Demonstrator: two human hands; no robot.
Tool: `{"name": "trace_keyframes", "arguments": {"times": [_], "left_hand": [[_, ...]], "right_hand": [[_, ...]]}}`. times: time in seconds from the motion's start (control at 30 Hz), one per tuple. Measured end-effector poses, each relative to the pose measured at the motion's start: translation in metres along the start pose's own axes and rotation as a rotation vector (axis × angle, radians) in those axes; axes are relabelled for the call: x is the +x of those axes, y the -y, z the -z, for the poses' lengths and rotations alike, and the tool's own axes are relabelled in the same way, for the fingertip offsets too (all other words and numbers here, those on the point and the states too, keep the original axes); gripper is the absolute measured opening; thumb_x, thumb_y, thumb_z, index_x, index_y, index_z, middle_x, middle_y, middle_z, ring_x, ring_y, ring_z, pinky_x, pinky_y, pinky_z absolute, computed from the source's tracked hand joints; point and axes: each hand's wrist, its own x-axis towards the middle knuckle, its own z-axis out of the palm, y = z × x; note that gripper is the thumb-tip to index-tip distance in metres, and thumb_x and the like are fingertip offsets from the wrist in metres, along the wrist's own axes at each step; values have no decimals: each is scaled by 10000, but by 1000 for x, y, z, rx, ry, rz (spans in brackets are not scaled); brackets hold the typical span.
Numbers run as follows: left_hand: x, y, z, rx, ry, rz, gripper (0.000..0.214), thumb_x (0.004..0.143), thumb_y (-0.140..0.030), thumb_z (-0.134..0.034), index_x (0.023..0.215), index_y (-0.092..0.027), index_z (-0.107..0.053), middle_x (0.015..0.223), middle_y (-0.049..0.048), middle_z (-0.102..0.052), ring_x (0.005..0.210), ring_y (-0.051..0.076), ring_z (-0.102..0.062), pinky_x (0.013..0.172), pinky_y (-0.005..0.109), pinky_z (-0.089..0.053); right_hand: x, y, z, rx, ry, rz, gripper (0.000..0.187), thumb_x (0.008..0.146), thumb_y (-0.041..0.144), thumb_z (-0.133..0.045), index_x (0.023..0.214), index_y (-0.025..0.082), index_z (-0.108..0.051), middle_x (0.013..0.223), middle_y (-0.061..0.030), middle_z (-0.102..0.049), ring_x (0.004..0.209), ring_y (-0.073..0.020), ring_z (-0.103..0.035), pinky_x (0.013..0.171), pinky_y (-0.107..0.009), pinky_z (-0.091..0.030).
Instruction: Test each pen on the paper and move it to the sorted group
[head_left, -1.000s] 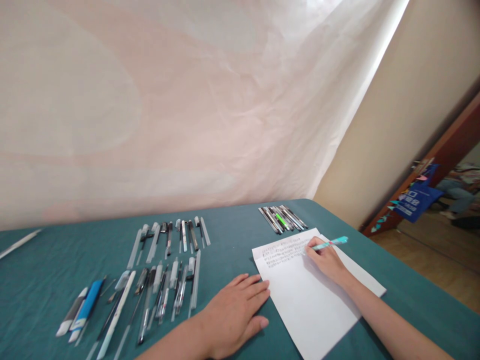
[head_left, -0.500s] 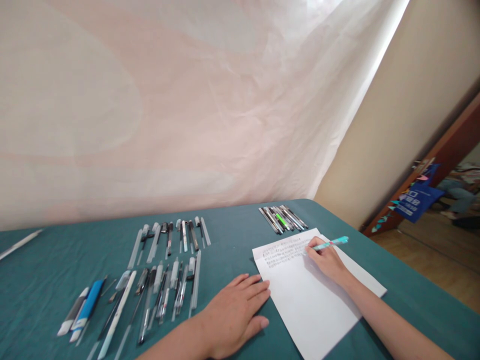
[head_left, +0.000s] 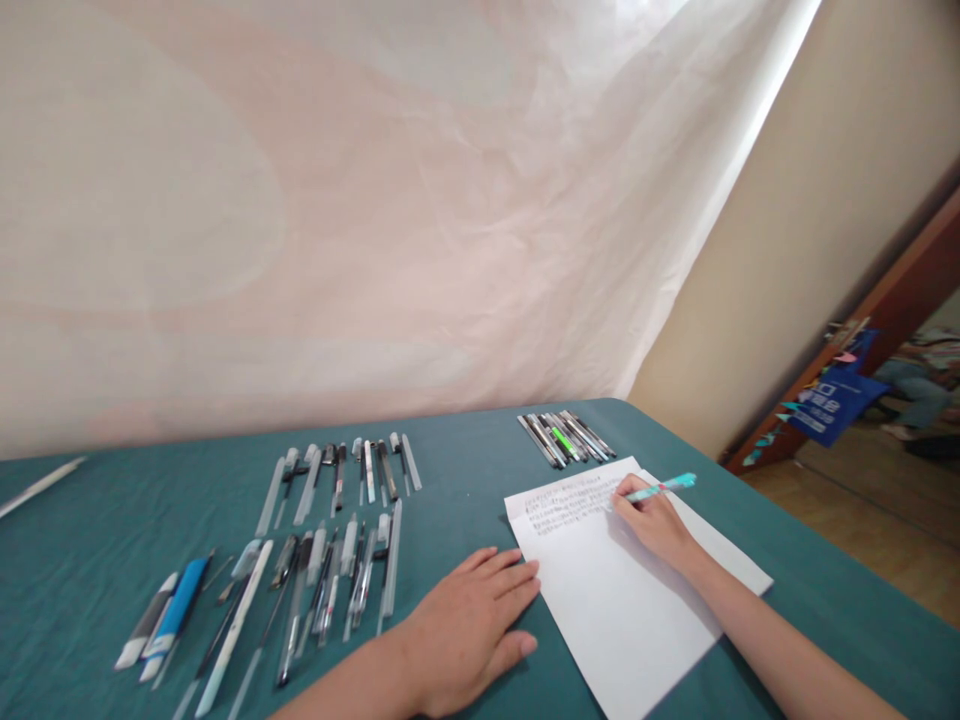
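Observation:
My right hand [head_left: 651, 518] pinches a teal pen [head_left: 663, 487], whose tip rests on the upper part of a white sheet of paper [head_left: 622, 600]. A few lines of small writing run across the top of that sheet. My left hand [head_left: 469, 625] lies flat on the green tablecloth [head_left: 465, 470], fingers stretched out, its fingertips touching the sheet's left edge. It holds nothing.
Several pens and caps lie in rows at the left [head_left: 330, 540], with a blue-and-white pen [head_left: 169, 620] at the far left. A second bundle of pens [head_left: 566, 437] lies beyond the paper. A pale cloth backdrop hangs behind the table. A doorway opens at the right.

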Motion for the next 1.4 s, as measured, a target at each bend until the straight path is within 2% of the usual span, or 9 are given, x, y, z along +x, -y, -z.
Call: {"name": "trace_keyframes", "arguments": {"times": [0.77, 1.0, 1.07, 1.17, 1.27, 1.4], "left_hand": [[-1, -2, 1, -6, 13, 2, 505, 889, -453, -269, 1351, -250, -269, 1410, 42, -285, 1288, 235, -249, 1062, 446, -174], [-1, -1, 1, -7, 3, -9, 505, 892, -452, -254, 1349, -239, -275, 1410, 51, -286, 1289, 235, -244, 1060, 442, -174], [-2, -1, 1, -4, -8, -18, 501, 890, -441, -274, 1346, -234, -280, 1405, 58, -296, 1284, 240, -256, 1056, 442, -180], [-4, -2, 1, 3, -29, -24, 483, 884, -416, -314, 1331, -235, -302, 1392, 62, -324, 1269, 240, -284, 1050, 435, -192], [-4, -5, 0, 19, -80, -37, 454, 879, -398, -342, 1308, -251, -318, 1337, 57, -406, 1220, 221, -357, 1038, 408, -216], [-3, -8, -3, 81, -146, -103, 476, 866, -421, -383, 1307, -273, -284, 1178, 59, -531, 1060, 186, -488, 976, 356, -288]], "right_hand": [[0, 4, 2, -20, 6, -9, 111, 715, 253, -448, 620, 198, -464, 554, 32, -470, 547, -131, -446, 497, -233, -336], [-3, 3, 0, -42, -40, -45, 157, 756, 289, -432, 631, 200, -466, 528, 48, -442, 493, -120, -426, 491, -237, -337], [-4, 5, 0, -51, -50, -30, 181, 778, 315, -425, 658, 197, -490, 557, 34, -482, 521, -131, -458, 510, -244, -361], [-9, 15, 1, -62, -29, 57, 215, 817, 351, -411, 804, 189, -552, 730, -18, -592, 650, -162, -541, 580, -260, -414], [-14, 33, -1, -157, 13, 240, 234, 847, 331, -410, 958, 211, -577, 910, -49, -629, 812, -194, -576, 694, -281, -429], [-20, 74, -15, -432, 112, 608, 220, 876, 265, -412, 964, 233, -611, 761, -38, -634, 727, -185, -581, 672, -295, -395]]}}
